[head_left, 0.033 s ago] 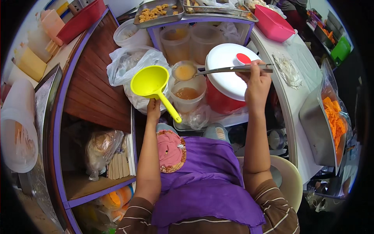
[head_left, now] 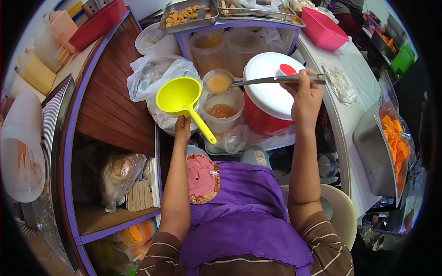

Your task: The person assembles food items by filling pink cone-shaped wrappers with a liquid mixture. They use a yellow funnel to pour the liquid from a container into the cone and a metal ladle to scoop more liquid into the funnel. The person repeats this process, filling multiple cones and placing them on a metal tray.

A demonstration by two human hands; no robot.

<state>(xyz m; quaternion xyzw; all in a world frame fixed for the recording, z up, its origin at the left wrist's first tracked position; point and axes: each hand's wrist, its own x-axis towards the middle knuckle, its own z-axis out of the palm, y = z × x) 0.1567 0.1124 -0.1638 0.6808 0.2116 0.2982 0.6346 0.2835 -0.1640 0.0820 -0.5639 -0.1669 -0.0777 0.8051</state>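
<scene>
My right hand is closed round the handle of a steel ladle. Its bowl, filled with light brown liquid, hangs over a translucent tub with amber liquid in it. My left hand grips a yellow plastic dipper from below, where bowl and handle join; some of its fingers are hidden beneath. The dipper is level with the tub's left side and its inside looks bare. A red bucket with a white lid stands right of the tub, under the ladle's handle.
White plastic bags lie behind the dipper. Two lidless tubs stand on the shelf at the back, below a metal tray of brown pieces. A wooden cabinet is on the left, a white counter on the right.
The ladle and my right hand have shifted very slightly to the right. The dipper has edged a little right too; both grips are the same.
</scene>
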